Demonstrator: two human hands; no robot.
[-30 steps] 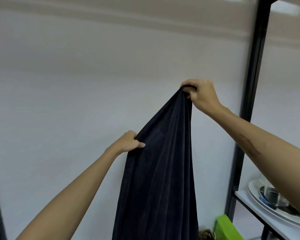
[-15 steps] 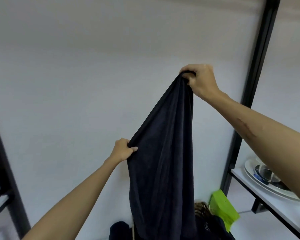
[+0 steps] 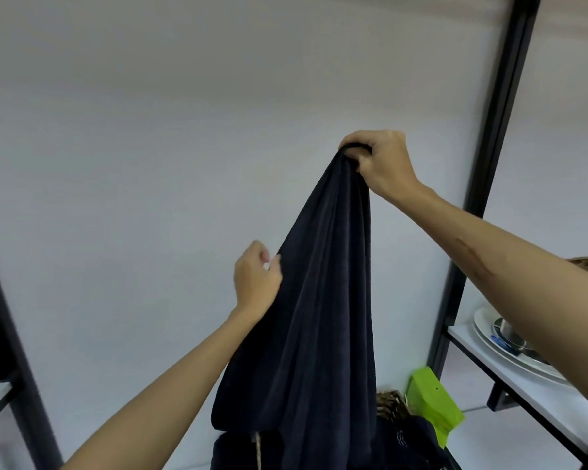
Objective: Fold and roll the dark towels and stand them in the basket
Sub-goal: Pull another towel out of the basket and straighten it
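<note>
While the dark navy terry towel (image 3: 323,300) hangs unfolded in the air | right hand (image 3: 382,164) grips its top corner, left hand (image 3: 256,279) pinches its left edge lower down | folding, rolling, woven wicker basket (image 3: 392,405) placement all remain.

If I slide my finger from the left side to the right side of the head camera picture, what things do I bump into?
Black post → left hand → dark towel → right hand → green box → stacked white plates.
</note>
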